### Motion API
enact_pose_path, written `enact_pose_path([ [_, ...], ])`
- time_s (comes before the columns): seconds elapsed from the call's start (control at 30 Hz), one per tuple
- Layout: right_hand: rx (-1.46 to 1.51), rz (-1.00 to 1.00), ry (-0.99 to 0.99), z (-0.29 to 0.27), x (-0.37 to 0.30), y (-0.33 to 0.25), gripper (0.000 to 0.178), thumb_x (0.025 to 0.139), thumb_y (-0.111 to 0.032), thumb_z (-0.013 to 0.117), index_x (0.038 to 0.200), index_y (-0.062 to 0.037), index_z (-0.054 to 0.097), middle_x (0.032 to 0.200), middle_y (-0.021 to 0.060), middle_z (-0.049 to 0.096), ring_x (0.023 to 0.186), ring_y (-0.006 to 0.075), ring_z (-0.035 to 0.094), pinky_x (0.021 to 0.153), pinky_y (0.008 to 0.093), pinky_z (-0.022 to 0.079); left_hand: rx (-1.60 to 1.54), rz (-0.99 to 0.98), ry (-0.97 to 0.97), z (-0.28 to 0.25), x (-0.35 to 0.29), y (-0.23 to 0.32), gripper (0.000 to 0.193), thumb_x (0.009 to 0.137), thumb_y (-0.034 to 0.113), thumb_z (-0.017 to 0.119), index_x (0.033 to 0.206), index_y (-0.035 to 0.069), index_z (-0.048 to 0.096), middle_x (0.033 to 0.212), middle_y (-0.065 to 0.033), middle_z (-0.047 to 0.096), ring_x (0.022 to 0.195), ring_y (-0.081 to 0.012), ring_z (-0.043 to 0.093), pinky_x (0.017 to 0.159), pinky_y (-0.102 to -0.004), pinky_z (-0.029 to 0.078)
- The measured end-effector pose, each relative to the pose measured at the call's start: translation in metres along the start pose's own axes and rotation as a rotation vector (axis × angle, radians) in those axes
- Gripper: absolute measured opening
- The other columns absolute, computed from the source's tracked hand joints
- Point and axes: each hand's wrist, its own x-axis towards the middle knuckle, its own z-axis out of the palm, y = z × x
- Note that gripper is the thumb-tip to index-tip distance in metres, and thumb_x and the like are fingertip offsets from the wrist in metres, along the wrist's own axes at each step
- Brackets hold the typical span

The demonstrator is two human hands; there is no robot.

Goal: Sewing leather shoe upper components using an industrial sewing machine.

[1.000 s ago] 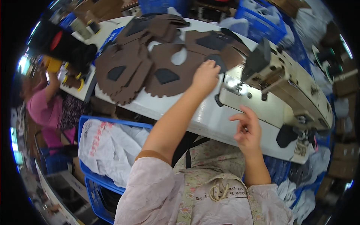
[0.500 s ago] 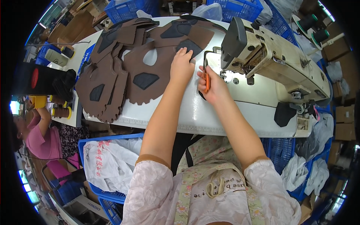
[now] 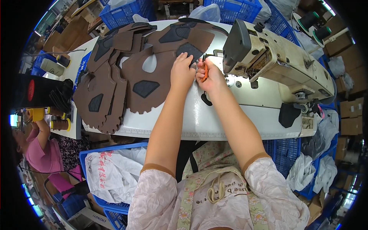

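Observation:
My right hand (image 3: pixel 210 78) is closed around orange-handled thread snips (image 3: pixel 205 72), their dark blades pointing away from me. Beside it, my left hand (image 3: pixel 182 73) grips the right-hand edge of a brown cut panel (image 3: pixel 165 61), fingers bent over it next to a black patch (image 3: pixel 189 51). The tips of the snips are close to this edge, by my left fingertips; whether they touch a thread is too small to tell. The panel has a scalloped edge, an oval hole and several black patches. More brown panels (image 3: pixel 100 86) lie stacked and overlapping to the left.
A cream sewing machine (image 3: pixel 281 57) stands on the white table (image 3: pixel 172 128) to the right. A loose black piece (image 3: pixel 289 115) lies near its base. Blue crates (image 3: pixel 234 9) stand behind, and a crate with white bags (image 3: pixel 115 172) is below left. Another person (image 3: pixel 42 147) sits far left.
My right hand with the snips has moved left, up against my left hand. My left fingers have bent in at the panel's edge. The whole view has shifted slightly.

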Motion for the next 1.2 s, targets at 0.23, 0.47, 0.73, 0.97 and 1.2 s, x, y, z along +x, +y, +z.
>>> enact_pose_path([
  [0.23,0.018,-0.034,0.013,0.003,0.005,0.002,0.019,0.102,-0.027,0.048,0.096,-0.0095,0.053,0.072,-0.0004,0.054,0.053,0.0074,0.041,0.046,0.0223,0.033,0.029,0.010,0.000,0.000,0.001,-0.001,0.041,0.077,0.011,0.062,0.117,0.003,0.068,0.132,-0.0184,0.058,0.129,-0.0306,0.050,0.107,-0.0385,0.040],
  [0.47,-0.083,-0.012,0.039,-0.014,-0.048,0.021,0.021,0.097,-0.026,0.058,0.105,-0.0071,0.058,0.077,0.0017,0.055,0.054,0.0095,0.043,0.045,0.0239,0.033,-0.006,0.013,0.043,-0.004,0.000,0.004,0.036,0.078,0.008,0.062,0.112,0.000,0.069,0.127,-0.0200,0.061,0.125,-0.0331,0.052,0.105,-0.0394,0.042],
  [0.73,-0.979,-0.190,-0.192,-0.083,-0.236,-0.064,0.027,0.091,-0.015,0.066,0.115,-0.0045,0.059,0.092,0.0046,0.064,0.080,0.0093,0.060,0.072,0.0238,0.048,0.079,0.074,-0.031,0.002,0.001,0.006,0.036,0.079,0.005,0.058,0.114,0.003,0.068,0.126,-0.0191,0.061,0.123,-0.0323,0.054,0.106,-0.0391,0.041],
  [0.97,-1.927,-1.154,0.703,-0.188,-0.309,-0.252,0.015,0.078,-0.005,0.066,0.092,-0.0060,0.070,0.097,0.0086,0.071,0.095,0.0229,0.066,0.085,0.0363,0.049,0.100,0.127,-0.081,-0.005,0.006,-0.030,0.034,0.087,0.011,0.061,0.119,0.000,0.064,0.129,-0.0207,0.059,0.126,-0.0335,0.052,0.107,-0.0392,0.038],
  [1.2,-2.065,-1.258,0.802,-0.326,-0.314,-0.308,0.022,0.074,-0.003,0.062,0.092,-0.0086,0.073,0.101,0.0082,0.072,0.112,0.0263,0.062,0.097,0.0382,0.047,0.143,0.158,-0.133,0.003,0.007,-0.014,0.034,0.085,0.008,0.060,0.119,0.001,0.061,0.126,-0.0192,0.060,0.119,-0.0364,0.054,0.100,-0.0379,0.041],
])
